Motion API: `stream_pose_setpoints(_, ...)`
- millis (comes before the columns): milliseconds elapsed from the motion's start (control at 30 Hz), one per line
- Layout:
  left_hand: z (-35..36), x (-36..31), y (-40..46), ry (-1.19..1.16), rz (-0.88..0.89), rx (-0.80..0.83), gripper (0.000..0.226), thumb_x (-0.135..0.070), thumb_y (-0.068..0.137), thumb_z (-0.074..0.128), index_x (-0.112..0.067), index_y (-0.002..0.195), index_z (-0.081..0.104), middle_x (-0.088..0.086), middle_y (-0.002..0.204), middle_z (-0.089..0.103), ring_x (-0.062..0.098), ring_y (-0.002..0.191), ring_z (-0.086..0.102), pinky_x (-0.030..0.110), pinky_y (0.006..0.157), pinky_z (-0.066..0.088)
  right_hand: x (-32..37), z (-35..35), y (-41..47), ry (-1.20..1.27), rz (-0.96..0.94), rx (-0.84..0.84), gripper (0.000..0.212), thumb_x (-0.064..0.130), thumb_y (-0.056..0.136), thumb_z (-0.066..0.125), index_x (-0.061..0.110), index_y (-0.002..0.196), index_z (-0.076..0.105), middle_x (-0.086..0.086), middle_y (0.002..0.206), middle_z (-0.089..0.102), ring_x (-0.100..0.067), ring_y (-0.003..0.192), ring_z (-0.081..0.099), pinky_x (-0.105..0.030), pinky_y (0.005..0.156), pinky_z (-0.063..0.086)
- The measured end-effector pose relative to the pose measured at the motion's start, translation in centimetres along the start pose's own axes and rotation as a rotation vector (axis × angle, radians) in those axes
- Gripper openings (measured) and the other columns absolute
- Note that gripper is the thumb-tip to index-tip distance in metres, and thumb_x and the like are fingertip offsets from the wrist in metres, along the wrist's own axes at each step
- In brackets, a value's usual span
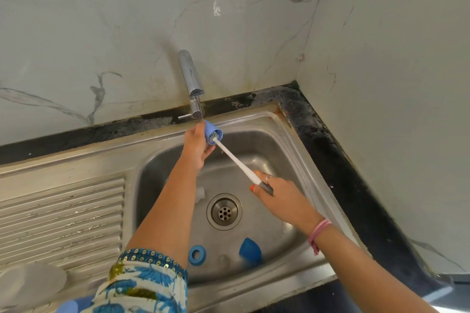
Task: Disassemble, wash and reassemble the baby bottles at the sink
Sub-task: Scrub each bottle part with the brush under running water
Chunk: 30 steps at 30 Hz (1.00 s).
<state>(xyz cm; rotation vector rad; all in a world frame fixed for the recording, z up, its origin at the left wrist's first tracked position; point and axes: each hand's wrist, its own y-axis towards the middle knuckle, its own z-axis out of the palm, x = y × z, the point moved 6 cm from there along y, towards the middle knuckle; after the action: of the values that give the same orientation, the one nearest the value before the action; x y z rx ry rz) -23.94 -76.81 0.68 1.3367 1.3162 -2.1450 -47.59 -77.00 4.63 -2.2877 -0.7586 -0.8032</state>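
Wash step: L hand (195,146) grips blue cap (213,132) under tap (193,84); R hand (277,195) grips brush (236,160) handle, bristles inside cap. Blue ring (197,255) & blue dome (250,249) lie in sink (292,134) below hands. Next prob: rinse cap, swap part.

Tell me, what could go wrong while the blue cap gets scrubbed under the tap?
1. The left hand holds the small blue cap by its side only, with the brush pushing inside; a wet cap might slip and drop into the sink.
2. The blue ring and blue cover lie loose in the basin near the drain; dirty runoff could reach them.
3. The right hand grips the handle's far end, so the brush may wobble and splash.
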Motion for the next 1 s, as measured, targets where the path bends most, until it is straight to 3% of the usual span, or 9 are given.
stream_pose_setpoints(67,0.0,0.1,-0.1,-0.142,-0.084,0.039,0.024,-0.025,0.097,0.043,-0.010,0.115,0.050,0.016,0.102,0.059,0.027,0.087,0.062,0.045,0.088,0.051,-0.4,-0.1,0.0,-0.339,-0.047,-0.054,0.043,0.040,0.103,0.038,0.035,0.145,0.032,0.002,0.075,0.056,-0.017,0.066,0.060,-0.036,0.066,0.057)
stream_pose_setpoints(133,0.4,-0.2,0.0,-0.272,-0.126,0.089,0.028,-0.031,0.094,0.049,-0.010,0.112,0.052,0.011,0.096,0.057,0.027,0.088,0.061,0.050,0.093,0.047,-0.1,0.3,-0.2,-0.320,-0.075,-0.041,0.042,0.039,0.103,0.037,0.035,0.144,0.032,0.000,0.077,0.058,-0.016,0.066,0.060,-0.034,0.065,0.057)
stream_pose_setpoints(300,0.8,0.1,-0.3,-0.612,-0.059,0.162,0.019,-0.028,0.084,0.073,-0.017,0.093,0.060,-0.002,0.078,0.063,0.009,0.065,0.064,0.043,0.083,0.056,1.1,1.5,-1.3,0.727,0.191,0.259,0.021,0.033,0.098,0.054,0.039,0.117,0.056,0.003,0.065,0.046,-0.006,0.045,0.032,-0.020,0.038,0.027)
stream_pose_setpoints(400,0.9,0.3,-0.4,-0.622,-0.050,0.196,0.032,-0.036,0.084,0.070,-0.014,0.105,0.058,0.004,0.089,0.068,0.016,0.082,0.068,0.044,0.093,0.053,1.7,1.9,-1.9,0.969,0.268,0.350,0.020,0.031,0.097,0.056,0.033,0.116,0.060,0.004,0.061,0.042,-0.005,0.043,0.026,-0.017,0.035,0.020)
stream_pose_setpoints(500,0.5,0.6,0.0,-0.298,-0.063,0.050,0.045,-0.053,0.087,0.062,-0.012,0.104,0.060,0.007,0.095,0.063,0.017,0.088,0.062,0.034,0.089,0.053,1.2,1.0,-0.9,0.628,0.172,0.190,0.026,0.035,0.098,0.052,0.039,0.124,0.054,0.004,0.065,0.044,-0.005,0.045,0.034,-0.019,0.038,0.030)
stream_pose_setpoints(633,-0.6,0.8,0.4,-0.295,-0.063,0.023,0.034,-0.029,0.097,0.054,-0.005,0.120,0.054,0.016,0.099,0.061,0.024,0.084,0.063,0.035,0.074,0.055,0.6,-0.5,0.0,-0.229,-0.054,-0.036,0.037,0.041,0.102,0.040,0.033,0.139,0.039,0.003,0.074,0.055,-0.013,0.065,0.058,-0.031,0.063,0.055)
stream_pose_setpoints(733,-0.3,0.4,0.3,-0.424,-0.133,0.093,0.032,-0.027,0.092,0.053,-0.007,0.116,0.056,0.012,0.090,0.059,0.025,0.083,0.061,0.045,0.084,0.052,0.7,-0.3,-0.1,-0.296,-0.092,-0.063,0.040,0.039,0.102,0.039,0.033,0.142,0.036,0.003,0.073,0.055,-0.014,0.065,0.058,-0.028,0.062,0.052)
stream_pose_setpoints(867,0.2,0.3,-0.5,-0.532,-0.126,0.082,0.018,-0.023,0.084,0.073,-0.012,0.091,0.060,0.002,0.069,0.062,0.011,0.061,0.060,0.031,0.072,0.056,1.0,1.4,-0.6,0.365,0.045,0.163,0.034,0.036,0.099,0.050,0.033,0.133,0.050,0.004,0.068,0.049,-0.006,0.048,0.041,-0.020,0.043,0.037)
stream_pose_setpoints(1000,0.5,0.3,-0.9,-0.715,-0.093,0.141,0.028,-0.015,0.083,0.072,-0.009,0.104,0.054,0.009,0.083,0.061,0.015,0.063,0.064,0.038,0.077,0.060,1.5,2.8,-1.7,1.150,0.358,0.480,0.029,0.033,0.098,0.052,0.027,0.125,0.061,0.004,0.062,0.036,-0.002,0.040,0.025,-0.014,0.034,0.019)
